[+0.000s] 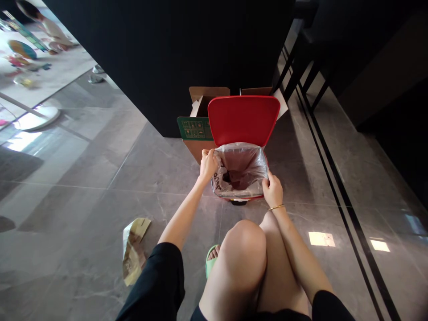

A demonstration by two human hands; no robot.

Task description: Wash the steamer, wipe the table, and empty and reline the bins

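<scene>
A red trash can stands on the floor in front of me, its red lid [244,118] raised at the back. A clear plastic trash bag [247,156] lines it, folded over the rim, with dark lettering on the left side. My left hand [209,164] pinches the bag's edge at the left rim. At the right rim, my right hand [273,191], below a gold bracelet, has its fingers closed on the bag's edge. Inside the bag, a small dark patch shows near the bottom; I cannot tell what it is.
Behind the can sits an open cardboard box [195,129] with a green flap, against a dark panel [187,53]. A crumpled paper bag [134,252] lies on the floor at left. Dark chair legs [310,76] stand right. Far left, a person [50,29] sits among toys.
</scene>
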